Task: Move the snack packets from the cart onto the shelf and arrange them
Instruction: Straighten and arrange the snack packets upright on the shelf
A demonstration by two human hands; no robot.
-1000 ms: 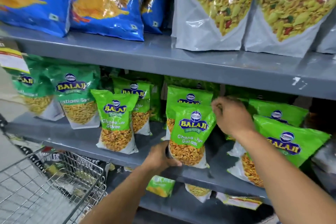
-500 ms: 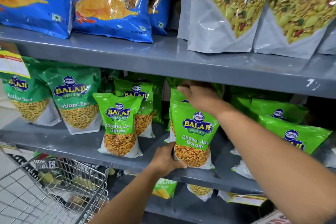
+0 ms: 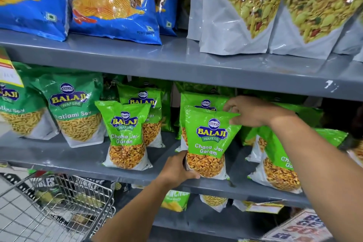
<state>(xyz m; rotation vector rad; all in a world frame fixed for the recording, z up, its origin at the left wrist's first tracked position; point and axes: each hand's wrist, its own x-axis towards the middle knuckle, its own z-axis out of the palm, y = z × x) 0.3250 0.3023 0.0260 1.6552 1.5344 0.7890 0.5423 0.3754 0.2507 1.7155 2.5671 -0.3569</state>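
Green Chana Jor Garam packet (image 3: 211, 143) stood upright on grey shelf (image 3: 78, 160). Left hand (image 3: 176, 169) grasped its 7 o'clock corner. Right hand (image 3: 253, 111) pinched its 1 o'clock corner.

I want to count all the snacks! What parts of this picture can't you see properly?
Head view only:
- Green packets behind the front bright green Chana Jor Garam packet: hidden by it and the right hand.
- Dark packets inside the silver wire cart: blurred, and cut off by the bottom edge.
- Blue crisp bags on the grey metal shelf: tops cut off by the top edge.
- Front packet's bottom left corner: covered by the left hand.
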